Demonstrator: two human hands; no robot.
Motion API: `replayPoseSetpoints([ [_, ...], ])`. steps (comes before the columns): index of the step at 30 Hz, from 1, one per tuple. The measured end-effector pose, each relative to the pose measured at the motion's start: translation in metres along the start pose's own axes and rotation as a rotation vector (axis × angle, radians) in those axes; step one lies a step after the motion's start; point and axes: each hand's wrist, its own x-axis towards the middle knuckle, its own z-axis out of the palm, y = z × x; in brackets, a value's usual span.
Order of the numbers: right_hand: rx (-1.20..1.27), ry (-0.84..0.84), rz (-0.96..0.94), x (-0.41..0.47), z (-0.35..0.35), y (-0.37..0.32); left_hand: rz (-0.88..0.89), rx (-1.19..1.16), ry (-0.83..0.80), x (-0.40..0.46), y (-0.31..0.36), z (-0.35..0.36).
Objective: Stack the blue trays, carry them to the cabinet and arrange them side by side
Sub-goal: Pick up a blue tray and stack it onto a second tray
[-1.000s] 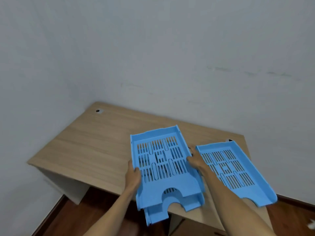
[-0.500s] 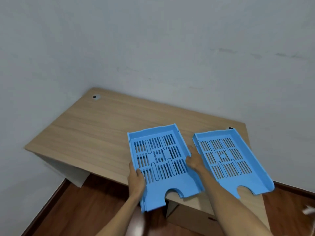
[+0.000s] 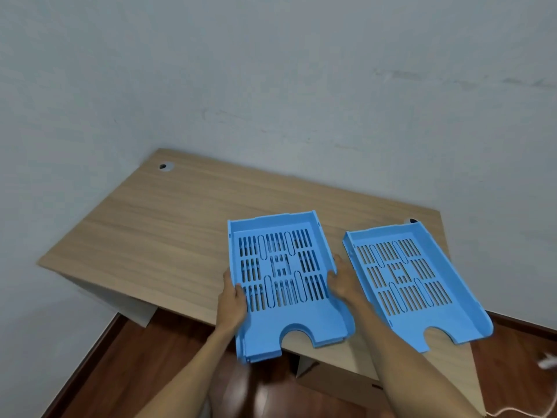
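Two slotted blue trays are over the wooden cabinet top (image 3: 168, 230). The left blue tray (image 3: 283, 282) is held by its two long sides, its notched front hanging past the near edge; a second rim shows under its front left corner, so it may be two trays nested. My left hand (image 3: 232, 300) grips its left side and my right hand (image 3: 342, 282) grips its right side. The right blue tray (image 3: 413, 285) lies apart to the right, free of both hands, its notched end also past the near edge.
White walls meet behind the cabinet at the left. A cable hole (image 3: 165, 166) sits at the back left corner of the top. Dark wooden floor (image 3: 126, 366) lies below, with a white cord (image 3: 547, 362) at the far right.
The held tray has come down and forward, closing over the tray that showed below it. My view has dropped, so both trays sit more level beside each other.
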Motion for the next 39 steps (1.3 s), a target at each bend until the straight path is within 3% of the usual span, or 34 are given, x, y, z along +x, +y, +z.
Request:
replayPoseSetpoints([
  [13, 0.068, 0.087, 0.064, 0.011, 0.031, 0.004, 0.092, 0.014, -0.189, 0.072, 0.014, -0.031],
  [26, 0.129, 0.153, 0.172, 0.071, 0.063, -0.058, 0.106, 0.005, -0.342, 0.195, 0.034, -0.058],
  [33, 0.184, 0.075, 0.158, 0.11, 0.078, -0.094, 0.131, 0.054, -0.371, 0.277, 0.046, -0.077],
  [39, 0.304, 0.104, 0.191, 0.111, 0.084, -0.101, 0.072, -0.002, -0.411, 0.284, 0.041, -0.082],
])
